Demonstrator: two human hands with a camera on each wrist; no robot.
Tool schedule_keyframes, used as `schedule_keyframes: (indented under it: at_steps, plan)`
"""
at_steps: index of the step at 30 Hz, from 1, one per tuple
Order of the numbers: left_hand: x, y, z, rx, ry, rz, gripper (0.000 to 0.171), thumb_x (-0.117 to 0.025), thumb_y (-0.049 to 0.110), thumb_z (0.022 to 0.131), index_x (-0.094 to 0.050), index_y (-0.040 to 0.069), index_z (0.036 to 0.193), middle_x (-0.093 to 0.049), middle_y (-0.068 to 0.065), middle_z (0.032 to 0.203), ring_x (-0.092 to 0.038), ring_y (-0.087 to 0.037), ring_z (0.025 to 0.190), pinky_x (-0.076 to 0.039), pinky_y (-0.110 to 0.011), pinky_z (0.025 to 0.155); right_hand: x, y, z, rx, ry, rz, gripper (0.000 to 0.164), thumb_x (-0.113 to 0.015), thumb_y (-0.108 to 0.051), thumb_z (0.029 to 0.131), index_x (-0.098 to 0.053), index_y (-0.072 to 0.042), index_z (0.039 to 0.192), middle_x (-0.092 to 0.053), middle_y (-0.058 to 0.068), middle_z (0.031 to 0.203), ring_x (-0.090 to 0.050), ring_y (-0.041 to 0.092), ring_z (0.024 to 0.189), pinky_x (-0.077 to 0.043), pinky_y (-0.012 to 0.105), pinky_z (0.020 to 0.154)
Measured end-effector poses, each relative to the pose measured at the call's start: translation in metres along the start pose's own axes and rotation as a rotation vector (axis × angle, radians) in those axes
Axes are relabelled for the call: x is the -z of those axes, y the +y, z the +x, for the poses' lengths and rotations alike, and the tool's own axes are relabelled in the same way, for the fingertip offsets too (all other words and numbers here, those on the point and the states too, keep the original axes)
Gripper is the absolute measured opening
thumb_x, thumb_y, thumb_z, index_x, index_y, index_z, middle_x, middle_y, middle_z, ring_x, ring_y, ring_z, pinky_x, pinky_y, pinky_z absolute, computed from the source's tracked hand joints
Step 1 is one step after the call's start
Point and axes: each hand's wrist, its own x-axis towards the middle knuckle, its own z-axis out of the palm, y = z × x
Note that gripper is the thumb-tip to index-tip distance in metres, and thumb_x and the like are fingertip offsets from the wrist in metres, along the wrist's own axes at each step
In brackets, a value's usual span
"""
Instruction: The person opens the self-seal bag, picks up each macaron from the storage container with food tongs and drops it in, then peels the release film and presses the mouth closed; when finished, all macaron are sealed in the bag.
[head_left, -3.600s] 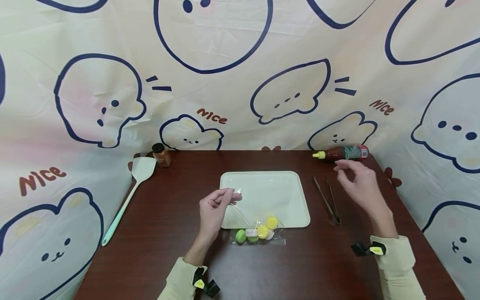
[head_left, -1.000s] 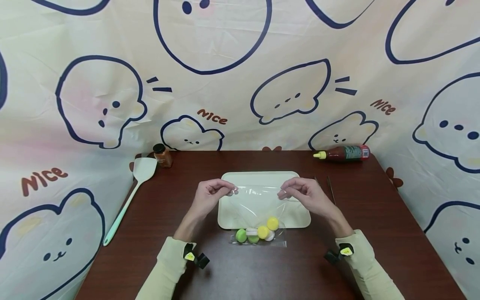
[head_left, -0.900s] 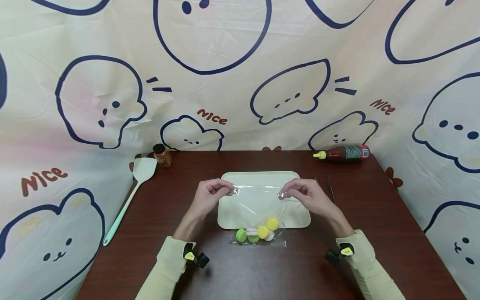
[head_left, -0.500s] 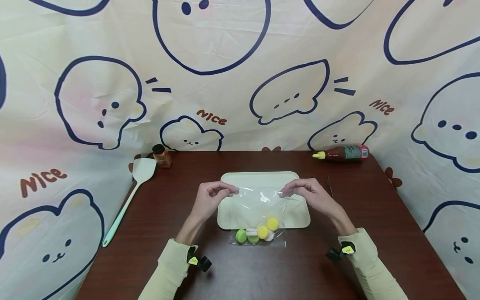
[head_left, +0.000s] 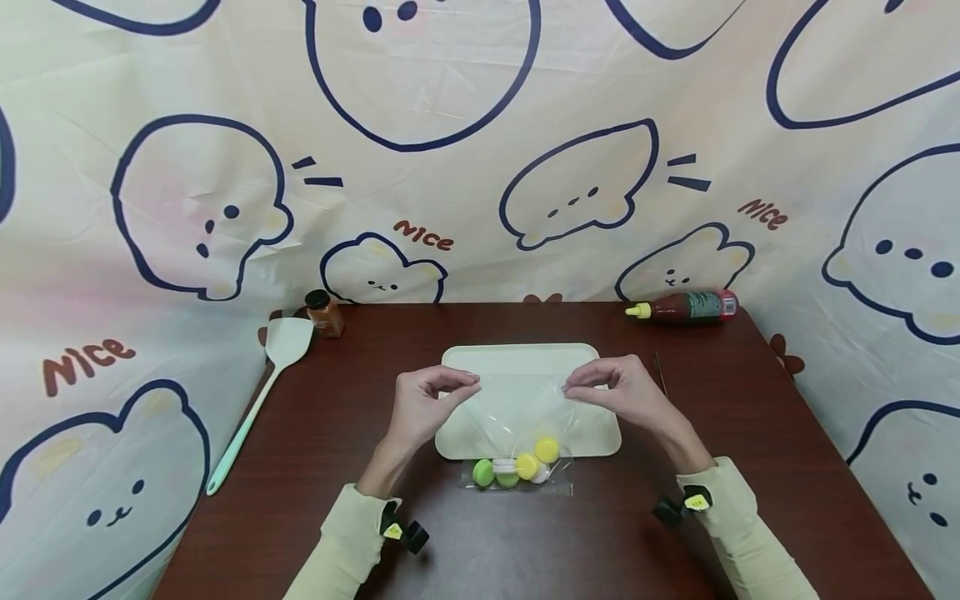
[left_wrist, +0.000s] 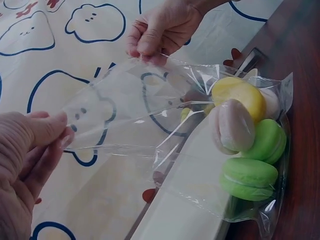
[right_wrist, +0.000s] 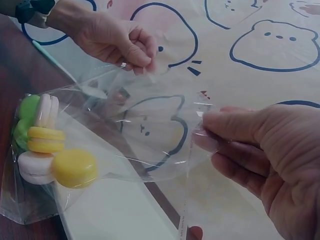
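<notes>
A clear plastic bag (head_left: 517,412) hangs stretched between both hands over the front of a white rectangular tray (head_left: 607,437). My left hand (head_left: 423,402) pinches the bag's upper left corner between thumb and fingers. At the upper right corner, my right hand (head_left: 618,390) pinches the film the same way. Several macarons lie at the bag's lower end, among them a green macaron (left_wrist: 249,178), a yellow macaron (right_wrist: 75,168) and a pale pink macaron (left_wrist: 233,126). That lower end overlaps the tray's near edge in the head view.
A spatula (head_left: 262,400) with a pale green handle and a dark-capped jar (head_left: 325,315) are at the left. A red sauce bottle (head_left: 686,307) lies at the back right. Metal tongs (head_left: 660,373) are mostly hidden behind the right hand. A printed cloth (head_left: 480,183) hangs behind the table.
The right hand came in from beside the sauce bottle and took the bag's right corner. In the last second both hands shifted only slightly, and the bag's top edge between them slackened a little.
</notes>
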Motion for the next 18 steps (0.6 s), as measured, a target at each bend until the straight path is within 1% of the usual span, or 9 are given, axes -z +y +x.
schedule_keyframes:
  at_steps: [2,6,9,12,15,18]
  plan:
    - [0.0007,-0.0005,0.0004,-0.008,-0.009,0.008,0.011,-0.088,0.005,0.084,-0.084,0.009,0.094,-0.081,-0.007,0.094,-0.077,-0.016,0.080,-0.059,-0.023,0.067,0.0008,-0.0003,0.0001,0.000,-0.008,0.008,0.014,-0.085,-0.015,0.090,-0.083,-0.015,0.104,-0.081,-0.004,0.095,-0.076,0.016,0.088,-0.061,0.032,0.073]
    - [0.0006,0.0018,0.0014,-0.008,-0.006,0.055,0.013,-0.087,0.001,0.083,-0.083,0.007,0.094,-0.081,-0.008,0.091,-0.077,-0.018,0.078,-0.057,-0.020,0.066,0.0006,-0.0010,0.0004,-0.009,-0.012,0.013,0.016,-0.084,-0.017,0.090,-0.082,-0.013,0.105,-0.081,-0.003,0.096,-0.077,0.017,0.087,-0.063,0.030,0.074]
    - [-0.0009,0.0056,0.0023,-0.010,0.000,0.077,0.013,-0.085,-0.005,0.082,-0.082,0.002,0.093,-0.080,-0.012,0.089,-0.077,-0.024,0.077,-0.056,-0.020,0.066,-0.0004,-0.0011,0.0001,-0.019,-0.004,0.021,0.017,-0.084,-0.015,0.090,-0.081,-0.011,0.107,-0.081,-0.002,0.096,-0.077,0.018,0.087,-0.063,0.031,0.075]
    - [-0.0025,0.0086,0.0028,-0.009,0.008,0.073,0.013,-0.084,-0.009,0.082,-0.081,-0.002,0.092,-0.079,-0.014,0.087,-0.077,-0.029,0.076,-0.056,-0.020,0.066,-0.0019,-0.0016,-0.0002,-0.033,0.004,0.038,0.019,-0.084,-0.012,0.090,-0.079,-0.008,0.108,-0.079,0.001,0.098,-0.077,0.019,0.085,-0.063,0.031,0.075]
    - [-0.0020,0.0066,0.0019,-0.003,0.015,0.050,0.013,-0.084,-0.005,0.083,-0.082,0.003,0.092,-0.080,-0.009,0.087,-0.077,-0.025,0.076,-0.057,-0.020,0.067,-0.0038,-0.0025,0.0005,-0.039,0.008,0.064,0.018,-0.083,-0.008,0.090,-0.076,-0.007,0.106,-0.075,0.005,0.100,-0.074,0.022,0.087,-0.063,0.031,0.078]
    - [-0.0011,0.0029,0.0007,-0.002,0.017,0.023,0.013,-0.086,0.000,0.084,-0.083,0.008,0.094,-0.081,-0.004,0.089,-0.077,-0.021,0.077,-0.057,-0.019,0.067,-0.0054,-0.0033,0.0025,-0.023,0.013,0.093,0.016,-0.082,-0.003,0.089,-0.074,-0.008,0.102,-0.070,0.009,0.099,-0.070,0.022,0.089,-0.062,0.028,0.085]
